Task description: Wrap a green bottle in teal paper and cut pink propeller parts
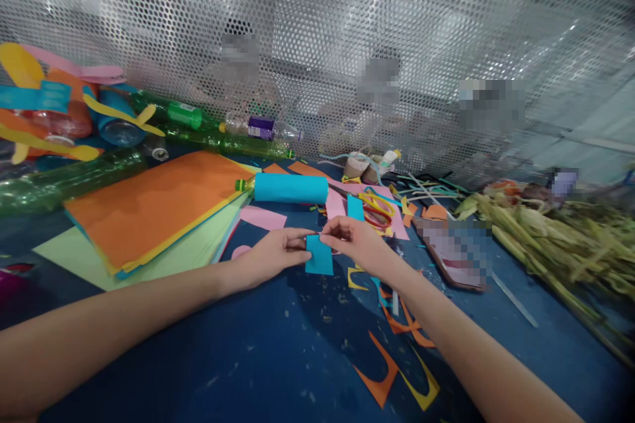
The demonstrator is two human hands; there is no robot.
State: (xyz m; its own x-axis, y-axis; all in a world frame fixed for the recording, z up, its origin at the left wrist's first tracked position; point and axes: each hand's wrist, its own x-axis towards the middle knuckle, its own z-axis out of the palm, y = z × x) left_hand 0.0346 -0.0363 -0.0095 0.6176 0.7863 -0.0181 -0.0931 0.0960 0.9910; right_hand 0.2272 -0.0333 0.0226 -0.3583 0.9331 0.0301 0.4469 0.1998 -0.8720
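A small blue paper piece (319, 256) is held up between both hands, above the dark blue table. My left hand (278, 252) pinches its left edge, with thumb in front and fingers behind. At the top right edge, my right hand (350, 241) grips it with fingertips pressed together. Just beyond the hands lies a bottle wrapped in blue paper (291, 189), its green cap pointing left. Another blue paper strip (355, 207) rests behind my right hand, beside scissors with red and yellow handles (378, 211).
Stacked coloured sheets (163, 205) lie at left, with green bottles (228, 143) behind. Paper scraps (380, 370) are strewn at front right. A phone (454, 254) and dry husks (546, 244) are further right. A perforated metal screen (307, 26) stands behind.
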